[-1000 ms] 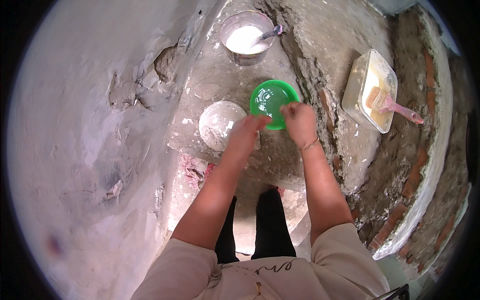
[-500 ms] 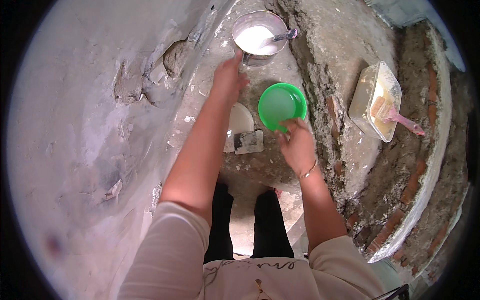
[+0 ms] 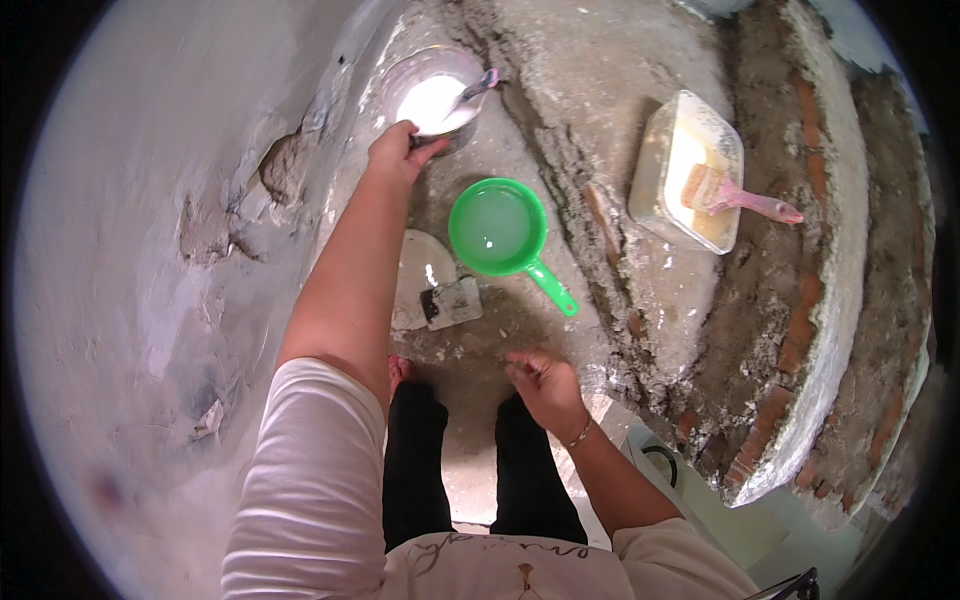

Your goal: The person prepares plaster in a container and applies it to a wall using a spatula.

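Note:
My left hand (image 3: 403, 148) grips the near left rim of a metal pail (image 3: 458, 135) of white liquid, with a dark-handled tool (image 3: 470, 92) standing in it. My right hand (image 3: 540, 380) is open with half-curled fingers, below and apart from a green dipper (image 3: 497, 228), which holds cloudy liquid and has its handle toward the lower right. Left of the dipper lie a round white piece (image 3: 418, 258) and a small stained scraper blade or plate (image 3: 450, 303), too unclear to name surely.
A plastic tub (image 3: 655, 185) with pale contents and a pink-handled brush (image 3: 760, 205) stands on the rough ledge (image 3: 590, 80) to the right. A cracked plaster wall (image 3: 140, 300) rises on the left. Crumbling brick edges (image 3: 800, 330) run down the right. My legs are below.
My left hand has moved up from beside the dipper to the pail and taken hold of it. My right hand has left the dipper and moved down. The view has shifted.

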The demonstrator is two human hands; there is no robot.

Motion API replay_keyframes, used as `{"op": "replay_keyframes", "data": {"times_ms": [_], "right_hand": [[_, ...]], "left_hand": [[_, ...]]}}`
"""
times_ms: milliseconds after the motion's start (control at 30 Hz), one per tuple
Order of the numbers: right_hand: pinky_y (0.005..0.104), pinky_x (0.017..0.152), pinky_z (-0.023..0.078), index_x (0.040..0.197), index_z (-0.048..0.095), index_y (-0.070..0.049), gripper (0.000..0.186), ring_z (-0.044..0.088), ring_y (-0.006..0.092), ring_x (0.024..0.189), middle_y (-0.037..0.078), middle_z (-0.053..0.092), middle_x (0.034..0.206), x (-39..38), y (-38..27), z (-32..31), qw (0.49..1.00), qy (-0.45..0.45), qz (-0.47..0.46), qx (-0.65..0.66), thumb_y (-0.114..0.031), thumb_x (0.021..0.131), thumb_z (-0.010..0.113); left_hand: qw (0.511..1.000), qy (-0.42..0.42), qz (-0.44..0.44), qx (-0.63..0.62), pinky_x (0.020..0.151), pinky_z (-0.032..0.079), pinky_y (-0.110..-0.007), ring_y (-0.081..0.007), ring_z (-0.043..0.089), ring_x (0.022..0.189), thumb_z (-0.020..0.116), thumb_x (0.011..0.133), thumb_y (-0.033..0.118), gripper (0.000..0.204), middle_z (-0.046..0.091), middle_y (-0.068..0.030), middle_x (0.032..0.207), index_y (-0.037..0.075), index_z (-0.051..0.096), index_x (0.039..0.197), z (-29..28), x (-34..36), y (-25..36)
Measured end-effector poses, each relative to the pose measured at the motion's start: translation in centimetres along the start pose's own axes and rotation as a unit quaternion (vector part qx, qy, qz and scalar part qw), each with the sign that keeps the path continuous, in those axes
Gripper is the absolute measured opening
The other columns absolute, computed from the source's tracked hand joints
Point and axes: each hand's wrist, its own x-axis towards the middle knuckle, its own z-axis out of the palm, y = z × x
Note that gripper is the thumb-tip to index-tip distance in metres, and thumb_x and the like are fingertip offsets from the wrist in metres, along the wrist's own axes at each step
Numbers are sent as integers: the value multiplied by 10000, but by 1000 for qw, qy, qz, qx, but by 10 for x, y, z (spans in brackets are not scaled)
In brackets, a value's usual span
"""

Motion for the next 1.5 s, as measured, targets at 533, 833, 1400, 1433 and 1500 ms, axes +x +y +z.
{"op": "replay_keyframes", "data": {"times_ms": [533, 833, 1400, 1433, 1500], "right_hand": [[300, 712, 522, 1083, 659, 19, 301, 650, 231, 931, 174, 645, 1094, -82, -38, -63, 983, 55, -157, -82, -172, 856, 708], [246, 639, 508, 1165, 544, 22, 356, 614, 128, 748, 61, 621, 916, -122, -203, -143, 954, 77, -17, 289, -224, 928, 646], [410, 586, 475, 1057, 571, -8, 231, 615, 319, 657, 171, 590, 775, -180, -313, -159, 867, 225, -369, -249, -158, 891, 631], [414, 582, 474, 1072, 573, -16, 237, 608, 329, 661, 168, 586, 780, -187, -314, -161, 848, 239, -397, -257, -150, 885, 632], [421, 574, 471, 1100, 577, -32, 256, 594, 348, 669, 163, 579, 788, -198, -311, -168, 808, 266, -450, -271, -135, 873, 635]], "left_hand": [[960, -70, 237, 130, 581, 623, -322, -239, 680, 805, 406, 847, -113, 625, 607, -138, 1091, 13, 322, 1453, 17, -255, 53], [950, -43, 246, 186, 589, 601, -303, -205, 677, 772, 466, 831, -105, 732, 537, -164, 1319, 83, 242, 1502, -9, -406, 48], [841, -24, 480, 249, 965, 418, -276, -347, 259, 1417, 496, 785, -49, 722, 405, -263, 1447, 51, 317, 1476, 14, -508, 84], [860, -28, 457, 224, 973, 413, -277, -350, 253, 1420, 498, 784, -45, 727, 408, -264, 1444, 58, 314, 1479, 15, -509, 87], [888, -34, 419, 186, 986, 405, -278, -354, 237, 1426, 500, 781, -40, 737, 413, -266, 1439, 70, 309, 1484, 15, -512, 91]]}}
